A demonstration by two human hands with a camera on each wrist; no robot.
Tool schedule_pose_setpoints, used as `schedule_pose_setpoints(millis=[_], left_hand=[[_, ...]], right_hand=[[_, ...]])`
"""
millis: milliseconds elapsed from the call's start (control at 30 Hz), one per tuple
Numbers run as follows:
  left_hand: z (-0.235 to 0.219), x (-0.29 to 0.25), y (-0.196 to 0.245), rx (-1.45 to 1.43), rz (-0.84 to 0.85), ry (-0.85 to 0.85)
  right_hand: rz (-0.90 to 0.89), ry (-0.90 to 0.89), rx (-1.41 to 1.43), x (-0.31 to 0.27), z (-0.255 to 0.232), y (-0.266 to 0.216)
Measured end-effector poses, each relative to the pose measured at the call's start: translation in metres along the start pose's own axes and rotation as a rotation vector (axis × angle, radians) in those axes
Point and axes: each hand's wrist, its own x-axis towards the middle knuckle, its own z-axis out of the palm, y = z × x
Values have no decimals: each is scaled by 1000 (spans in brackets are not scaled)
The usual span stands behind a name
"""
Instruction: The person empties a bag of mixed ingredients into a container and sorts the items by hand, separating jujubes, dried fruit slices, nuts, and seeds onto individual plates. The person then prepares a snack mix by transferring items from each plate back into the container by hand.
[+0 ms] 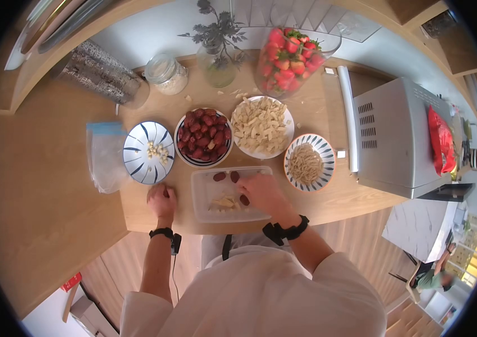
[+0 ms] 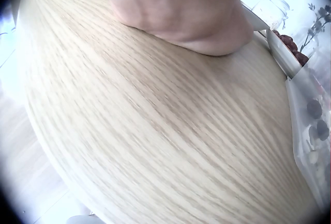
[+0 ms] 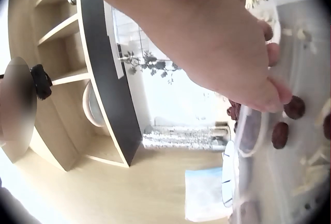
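Observation:
My right hand [image 1: 262,195] reaches over a clear plastic tray [image 1: 198,212], fingers pointing down into it. In the right wrist view its bent fingertips are right at the edge of a red date [image 3: 294,107]; I cannot tell whether they pinch it. Another date [image 3: 280,135] lies close by. The tray also holds a date [image 1: 219,176] at its far side, one [image 1: 244,200] beside my hand, and pale slices [image 1: 224,203]. My left hand [image 1: 162,201] rests on the table left of the tray, loosely curled and holding nothing; the left wrist view shows its side against the wood.
Behind the tray stand a plate of small pale pieces [image 1: 159,153], a bowl of red dates [image 1: 203,136], a plate of pale slices [image 1: 261,126] and a bowl of peanut-like pieces [image 1: 306,164]. Farther back are strawberries [image 1: 290,59] and a jar [image 1: 166,76]. A silver appliance [image 1: 393,137] stands right.

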Motion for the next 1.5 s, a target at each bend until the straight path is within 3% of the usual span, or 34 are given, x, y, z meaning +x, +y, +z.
schedule_pose_setpoints(millis=[33, 100, 233, 300, 433, 767, 833, 1500], left_hand=[[0, 0, 0, -4, -1, 6], [2, -1, -2, -1, 7, 10], [-1, 0, 1, -12, 4, 7], [-1, 0, 0, -7, 8, -3], [2, -3, -5, 28, -25, -26], [1, -2, -2, 46, -8, 6], [2, -2, -2, 45, -5, 10], [1, -1, -1, 28, -11, 7]], right_hand=[[2, 5, -6, 1, -8, 1], [110, 213, 25, 3, -31, 9], [266, 316, 73, 21, -66, 37], [378, 373, -140, 36, -76, 54], [541, 248, -131, 59, -76, 65], [591, 189, -155, 75, -59, 72], [523, 212, -190, 76, -54, 75], [493, 433, 33, 73, -44, 70]])
